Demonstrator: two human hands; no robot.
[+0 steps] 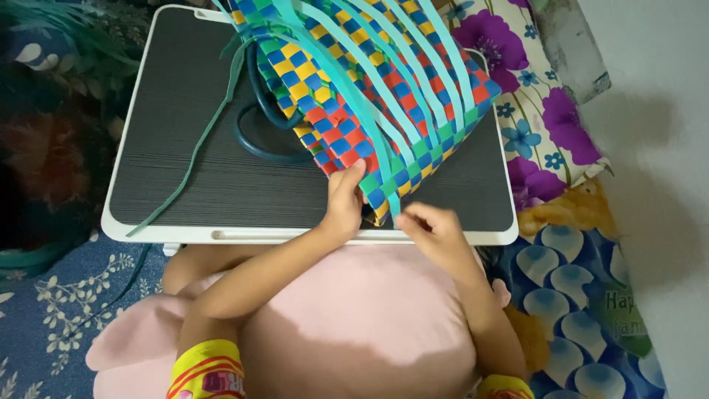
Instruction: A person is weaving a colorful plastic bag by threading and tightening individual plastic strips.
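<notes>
A woven basket (354, 96) of blue, yellow, red and green plastic strips lies tilted on a small dark table (199, 162) with a white rim. Loose turquoise strips (369, 66) run across its side. My left hand (343, 203) grips the basket's lower corner, thumb on the weave. My right hand (436, 229) pinches the end of one turquoise strip (393, 201) just below that corner. A dark teal round handle (255, 137) lies under the basket.
A loose dark green strip (196, 151) trails across the table to its front left edge. A pink cushion (354, 325) rests on my lap. Flowered bedding (539, 111) lies to the right, a white wall (665, 148) beyond it.
</notes>
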